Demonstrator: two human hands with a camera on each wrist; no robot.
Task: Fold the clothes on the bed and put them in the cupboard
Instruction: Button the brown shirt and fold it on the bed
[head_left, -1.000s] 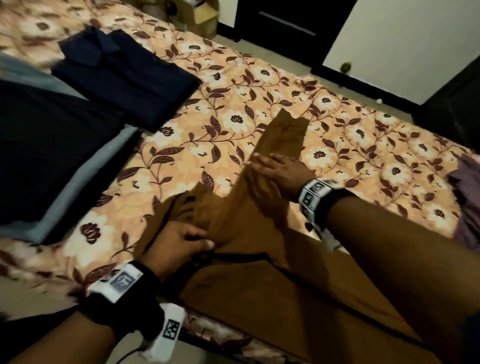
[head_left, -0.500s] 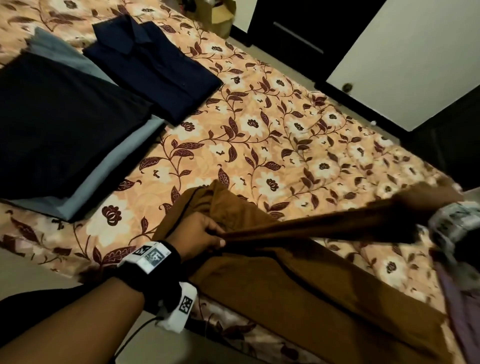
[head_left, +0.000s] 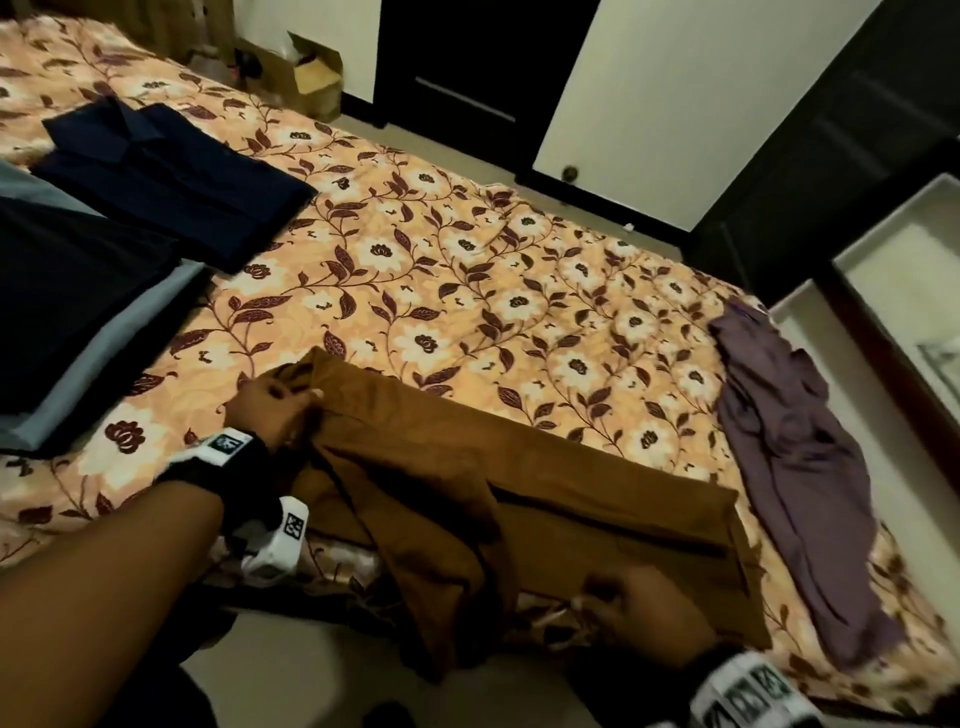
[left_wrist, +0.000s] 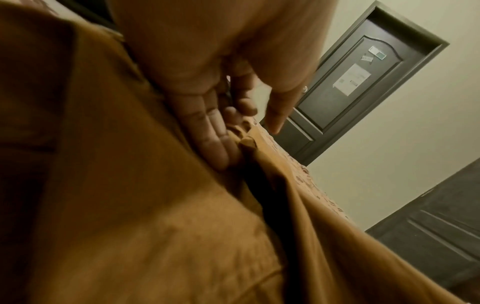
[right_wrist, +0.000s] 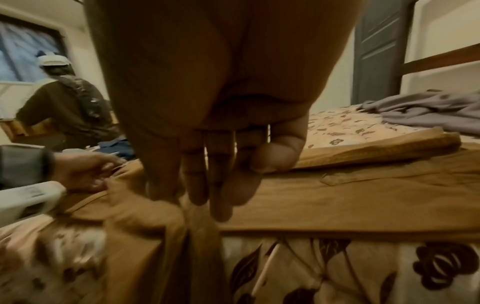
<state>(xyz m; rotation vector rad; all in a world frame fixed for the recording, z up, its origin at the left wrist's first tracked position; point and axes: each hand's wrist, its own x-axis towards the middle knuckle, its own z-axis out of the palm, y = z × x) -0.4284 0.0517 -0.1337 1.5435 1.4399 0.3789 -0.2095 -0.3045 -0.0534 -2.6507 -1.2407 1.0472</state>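
Head view — brown garment (head_left: 545, 499) now folded flat

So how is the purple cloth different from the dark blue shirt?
The dark blue shirt is folded into a neat, flat rectangle with its collar showing; the purple cloth lies loose and rumpled, not folded. The shirt sits at the far left of the bed, the purple cloth at the right edge. Neither is touched by the hands, and both lie on the flowery bed.

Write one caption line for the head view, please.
Both hands fold brown trousers at the edge of a floral bed, folded dark clothes and a purple garment alongside.
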